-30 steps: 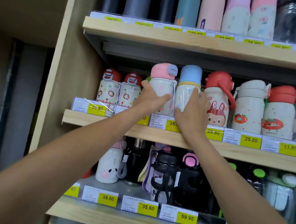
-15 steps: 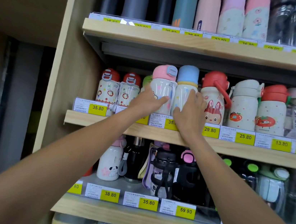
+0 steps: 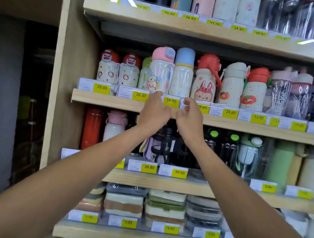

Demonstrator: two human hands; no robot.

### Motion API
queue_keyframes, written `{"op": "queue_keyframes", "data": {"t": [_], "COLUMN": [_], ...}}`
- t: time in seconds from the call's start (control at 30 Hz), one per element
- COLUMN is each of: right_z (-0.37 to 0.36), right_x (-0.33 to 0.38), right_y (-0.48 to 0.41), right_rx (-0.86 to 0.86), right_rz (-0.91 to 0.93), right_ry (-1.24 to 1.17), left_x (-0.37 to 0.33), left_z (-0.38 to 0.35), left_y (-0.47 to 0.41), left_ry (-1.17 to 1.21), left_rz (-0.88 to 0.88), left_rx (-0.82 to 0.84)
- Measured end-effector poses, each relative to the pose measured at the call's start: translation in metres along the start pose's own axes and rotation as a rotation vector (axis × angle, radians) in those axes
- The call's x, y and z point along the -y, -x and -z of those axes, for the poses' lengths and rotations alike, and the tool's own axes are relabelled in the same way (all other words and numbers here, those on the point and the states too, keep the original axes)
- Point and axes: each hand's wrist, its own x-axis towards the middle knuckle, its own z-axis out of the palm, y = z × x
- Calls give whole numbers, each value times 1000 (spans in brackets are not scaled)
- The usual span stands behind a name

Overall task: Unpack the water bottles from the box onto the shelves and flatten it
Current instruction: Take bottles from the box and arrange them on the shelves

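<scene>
Wooden shop shelves (image 3: 104, 100) filled the view, several tiers packed with drinking bottles, each front edge carrying a strip of white and yellow price labels (image 3: 171, 100). On the second tier from the top, toward its left end, a pink-capped bottle (image 3: 161, 73) and a blue-capped bottle (image 3: 183, 74) stood upright side by side, close enough to seem touching. They sat near the front edge, with a red-capped rabbit bottle (image 3: 204, 85) just beside them on the right. Two bare arms reached up from the bottom corners of the view toward that pair. The left hand (image 3: 154, 112) hung just below the pink-capped bottle, its fingers nearly straight and slightly spread, holding nothing. Its fingertips were level with the label strip, and whether they touched it could not be told. The right hand (image 3: 190, 119) hung just beside the left, below the blue-capped bottle, with fingers loosely curled and apart, also holding nothing. Neither hand touched a bottle. Stacked food containers (image 3: 164, 205) sat two tiers below. The box was nowhere in view, so how many bottles it held could not be told. Judging by the empty hands beneath the two upright bottles, that pair appeared to be placed and finished with. What seemed left was to shelve any bottles in the box and then flatten it, a step that showed no sign of having begun.
</scene>
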Motion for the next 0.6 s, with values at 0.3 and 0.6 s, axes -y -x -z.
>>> {"op": "queue_keyframes", "data": {"t": [0.3, 0.6], "right_z": [107, 271], "right_x": [-82, -216], "right_y": [104, 207], "right_rx": [130, 150], "right_rz": [-277, -681], "right_ry": [112, 215], "left_x": [-13, -67], "left_z": [-98, -274], "left_y": [117, 230], "left_ry": [252, 298], "left_rz": [156, 257], "left_rx": [214, 628]}}
